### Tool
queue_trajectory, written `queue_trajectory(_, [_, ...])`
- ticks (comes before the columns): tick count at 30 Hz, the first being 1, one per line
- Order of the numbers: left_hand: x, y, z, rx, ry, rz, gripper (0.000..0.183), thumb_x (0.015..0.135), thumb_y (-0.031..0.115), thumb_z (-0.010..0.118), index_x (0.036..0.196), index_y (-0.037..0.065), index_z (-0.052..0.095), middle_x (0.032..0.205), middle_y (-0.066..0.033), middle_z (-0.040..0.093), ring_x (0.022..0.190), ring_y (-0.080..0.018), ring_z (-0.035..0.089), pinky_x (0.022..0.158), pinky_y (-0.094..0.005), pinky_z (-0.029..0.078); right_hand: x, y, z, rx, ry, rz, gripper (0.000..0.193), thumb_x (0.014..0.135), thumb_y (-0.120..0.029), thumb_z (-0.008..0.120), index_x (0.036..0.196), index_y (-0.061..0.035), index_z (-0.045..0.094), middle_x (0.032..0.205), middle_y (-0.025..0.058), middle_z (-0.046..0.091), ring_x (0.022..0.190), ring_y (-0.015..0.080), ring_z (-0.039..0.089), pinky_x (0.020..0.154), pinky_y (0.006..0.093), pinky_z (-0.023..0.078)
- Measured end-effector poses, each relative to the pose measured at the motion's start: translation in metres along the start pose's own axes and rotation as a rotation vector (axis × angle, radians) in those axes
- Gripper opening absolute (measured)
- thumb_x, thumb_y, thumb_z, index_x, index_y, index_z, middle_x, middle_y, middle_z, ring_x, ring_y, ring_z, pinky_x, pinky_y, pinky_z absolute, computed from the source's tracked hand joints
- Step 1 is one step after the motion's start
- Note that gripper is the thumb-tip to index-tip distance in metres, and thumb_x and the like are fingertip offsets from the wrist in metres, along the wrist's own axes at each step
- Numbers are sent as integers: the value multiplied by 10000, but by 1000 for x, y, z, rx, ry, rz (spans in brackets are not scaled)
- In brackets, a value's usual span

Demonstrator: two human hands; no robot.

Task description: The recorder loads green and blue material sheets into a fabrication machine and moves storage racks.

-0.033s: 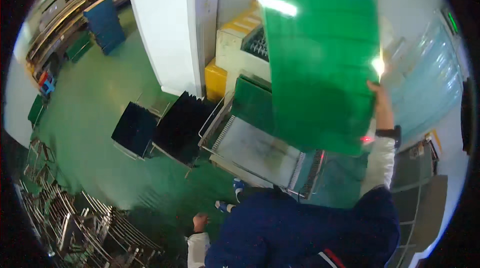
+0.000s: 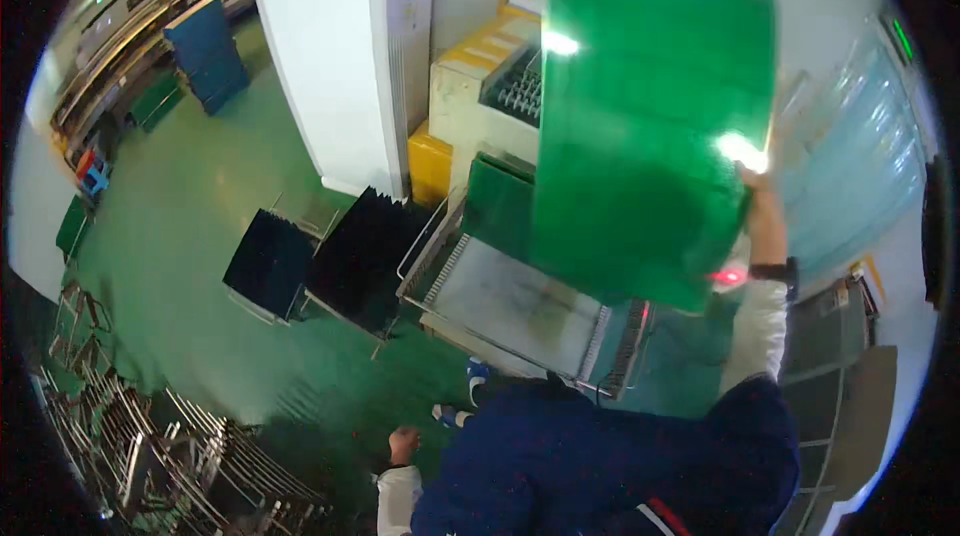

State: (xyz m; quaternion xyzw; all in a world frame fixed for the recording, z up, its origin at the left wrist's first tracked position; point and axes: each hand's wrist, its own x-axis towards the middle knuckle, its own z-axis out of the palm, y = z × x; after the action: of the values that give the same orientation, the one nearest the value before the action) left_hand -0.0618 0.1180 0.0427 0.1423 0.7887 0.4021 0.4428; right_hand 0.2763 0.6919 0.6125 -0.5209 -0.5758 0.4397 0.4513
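Note:
A large, glossy green panel [image 2: 640, 126] stands raised in front of me, its face catching bright reflections. My right hand [image 2: 764, 204] grips its right edge, fingers closed around the rim. Below the panel is a slotted metal rack [image 2: 450, 276] with comb-like sides and a pale flat base. Other green boards [image 2: 497, 198] stand upright at the rack's far left end, partly hidden by the raised panel. Low by my left side hangs my left hand [image 2: 404, 444], its fingers curled, with nothing seen in it and well away from the panel.
Two racks of dark boards [image 2: 365, 258] stand left of the slotted rack. Behind are a cream and yellow machine [image 2: 468, 86] with rollers and a tall white cabinet [image 2: 325, 56]. Several empty metal racks [image 2: 200, 446] crowd the lower left. Clear sheeting [image 2: 850, 166] hangs at right.
The green panel has shifted slightly right and its tilt has changed, moving the reflections across its face. My right hand still grips it; my left hand has barely moved.

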Motion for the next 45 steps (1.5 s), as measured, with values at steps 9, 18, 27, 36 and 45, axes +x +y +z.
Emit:
queue_trajectory(9, [19,95,-9,-43,-140,-228,233,767,226,604,842,6,618,629,-45,587,532,-134,566,453,-269,437,-19,122,45,381,-266,-83,321,746,-56,603,1061,-32,543,983,100,601,964,272,548,837,423,450])
queue_trajectory(18, [63,87,-50,106,-89,109,146,798,145,558,836,6,580,666,-65,582,496,-165,541,422,-277,409,-27,154,126,1083,-32,435,91,779,-90,622,753,-46,547,754,62,555,731,196,536,766,361,474])
queue_trajectory(27, [96,173,-10,447,-215,51,256,790,176,597,935,-35,586,755,-96,623,542,-177,550,458,-319,433,11,201,161,1209,-7,485,93,787,-72,616,720,-59,552,738,52,546,746,199,546,766,370,472])
queue_trajectory(36, [114,238,11,230,-227,-53,292,802,194,597,982,-36,596,777,-99,634,587,-163,574,482,-298,444,38,213,190,1249,-25,432,149,816,-65,567,964,-64,545,963,62,591,884,221,562,806,386,440])
queue_trajectory(45, [110,237,11,576,-192,-198,263,805,251,576,909,19,641,809,-87,652,619,-162,603,540,-312,463,53,232,184,1174,23,520,116,803,-91,597,890,-23,563,898,97,597,813,220,576,727,381,481])
